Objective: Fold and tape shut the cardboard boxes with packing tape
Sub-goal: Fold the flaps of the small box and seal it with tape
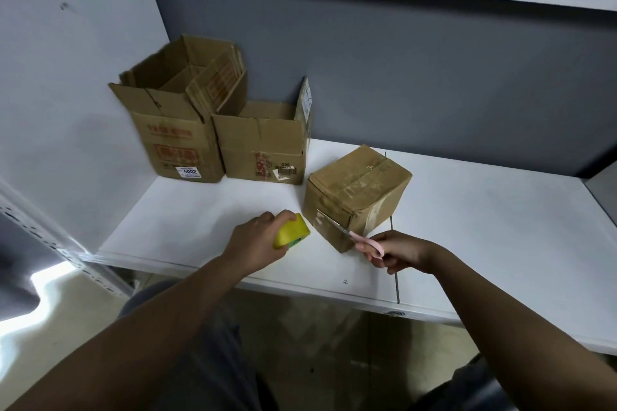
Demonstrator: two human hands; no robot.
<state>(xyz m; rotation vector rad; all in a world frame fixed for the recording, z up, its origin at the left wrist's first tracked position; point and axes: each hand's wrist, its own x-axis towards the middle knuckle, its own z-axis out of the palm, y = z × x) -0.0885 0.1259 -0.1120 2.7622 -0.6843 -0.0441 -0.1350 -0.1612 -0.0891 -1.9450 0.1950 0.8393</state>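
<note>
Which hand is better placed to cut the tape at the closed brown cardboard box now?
The right hand, probably. It holds the pink-handled scissors, blades already at the closed brown cardboard box near its corner. The left hand is occupied gripping the yellow tape roll beside the box.

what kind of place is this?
Likely a stockroom or packing area: white metal shelving, used cardboard boxes awaiting sealing, one taped box, plus a tape roll and scissors in the hands.

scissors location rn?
In the head view, right of centre: the pink-handled scissors are held in the right hand, blades pointing at the lower front corner of the taped box, across from the tape roll.
</note>
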